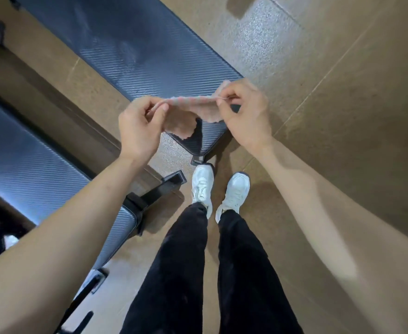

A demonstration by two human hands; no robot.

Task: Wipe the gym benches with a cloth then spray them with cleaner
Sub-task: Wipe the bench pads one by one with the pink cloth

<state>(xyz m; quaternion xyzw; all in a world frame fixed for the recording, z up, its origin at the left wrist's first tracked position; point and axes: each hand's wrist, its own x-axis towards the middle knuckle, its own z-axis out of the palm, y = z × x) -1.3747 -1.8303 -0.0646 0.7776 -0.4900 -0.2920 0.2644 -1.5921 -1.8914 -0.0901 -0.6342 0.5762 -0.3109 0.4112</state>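
Note:
I hold a small pinkish cloth stretched between both hands above the near end of a dark blue padded gym bench. My left hand pinches the cloth's left edge and my right hand pinches its right edge. The cloth sags in the middle and hides part of the bench end. A second blue bench lies parallel at the left, closer to me. No spray bottle is in view.
Brown tiled floor spreads to the right. My legs in black trousers and white shoes stand at the bench's end. Black metal bench feet jut out beside my left shoe. Dark equipment sits at the far left edge.

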